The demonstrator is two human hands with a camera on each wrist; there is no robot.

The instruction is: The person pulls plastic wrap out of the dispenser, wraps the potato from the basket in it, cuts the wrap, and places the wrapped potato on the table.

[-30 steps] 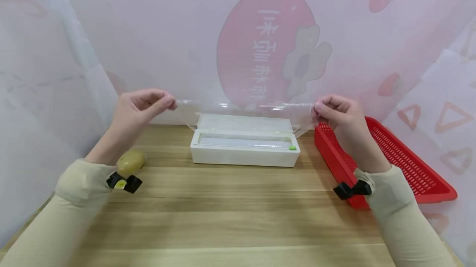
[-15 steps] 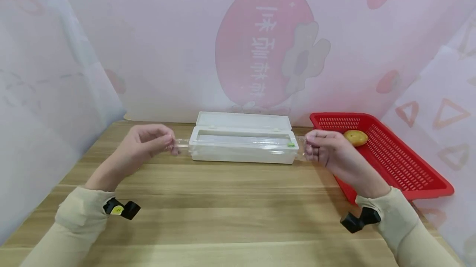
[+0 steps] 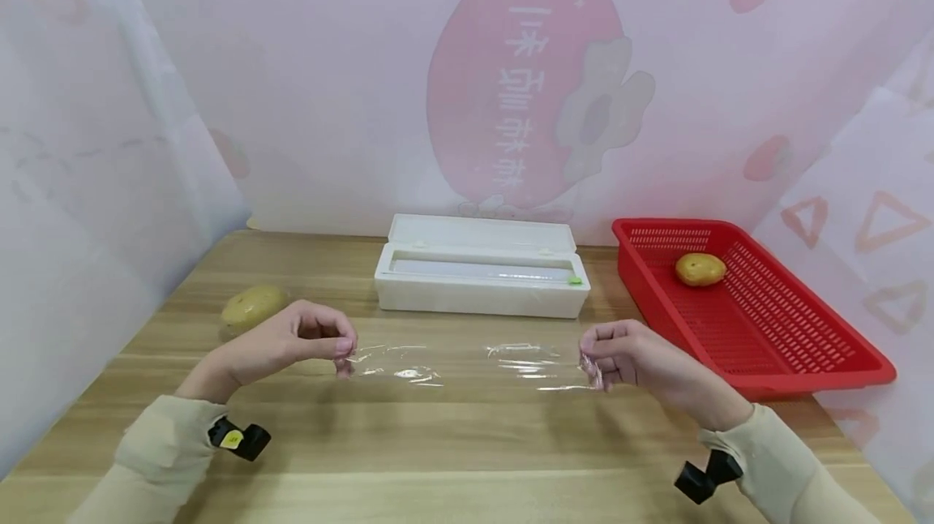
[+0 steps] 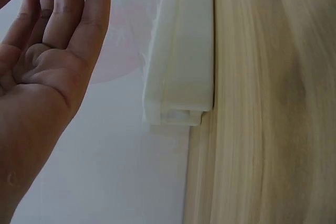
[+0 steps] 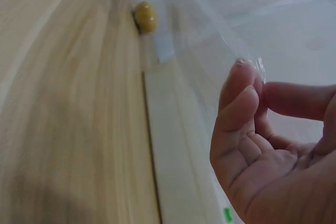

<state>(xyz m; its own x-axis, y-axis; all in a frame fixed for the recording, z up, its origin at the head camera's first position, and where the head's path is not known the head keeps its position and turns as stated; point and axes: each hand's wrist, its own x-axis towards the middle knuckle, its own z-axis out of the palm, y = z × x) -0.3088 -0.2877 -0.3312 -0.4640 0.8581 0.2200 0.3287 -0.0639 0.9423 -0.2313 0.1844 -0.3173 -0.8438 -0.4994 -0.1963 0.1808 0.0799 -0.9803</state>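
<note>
A clear sheet of plastic wrap spans the gap between both hands, low over the table in front of the white wrap dispenser. My left hand pinches one end between thumb and fingers; my right hand pinches the other, its fingertips bunching the film in the right wrist view. The dispenser's lid is up, with a pale roll inside and a green slider at its right end. Just behind my left hand lies a yellow potato, partly covered by it. The left wrist view cuts off the left fingertips.
At the right stands a red perforated basket holding another potato. A printed cloth hangs behind and beside the wooden table.
Both hands came down from above the dispenser and toward me, bringing the plastic wrap in front of it. The left potato, hidden half a second ago, shows again.
</note>
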